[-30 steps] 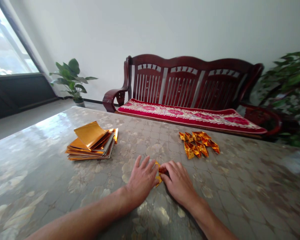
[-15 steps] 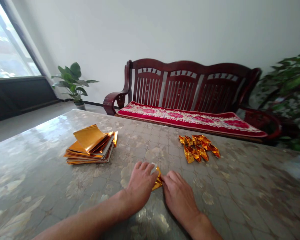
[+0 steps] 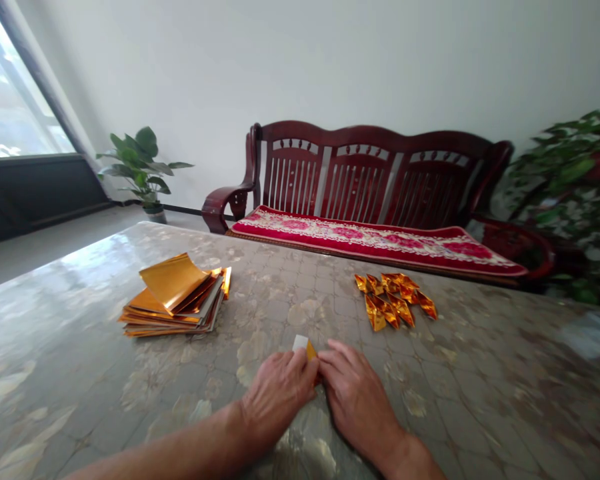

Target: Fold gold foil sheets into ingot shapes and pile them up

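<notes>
Left hand (image 3: pixel 277 393) and right hand (image 3: pixel 355 395) are pinching a small folded foil paper (image 3: pixel 304 346) between their fingertips on the table (image 3: pixel 480 373). Its white corner is sticking up beside a gold edge.

the small gold foil paper (image 3: pixel 305 347) lies on the table (image 3: pixel 80 400), close to its near edge and about midway along it. it is folded small. one corner shows a white back beside the gold, and the rest is hidden, pinched under my left hand (image 3: pixel 275 395) and right hand (image 3: pixel 357 395).

Wooden bench (image 3: pixel 375 177) stands between potted plant (image 3: pixel 140 163) and seemingly leafy shrub (image 3: pixel 575 173).
</notes>
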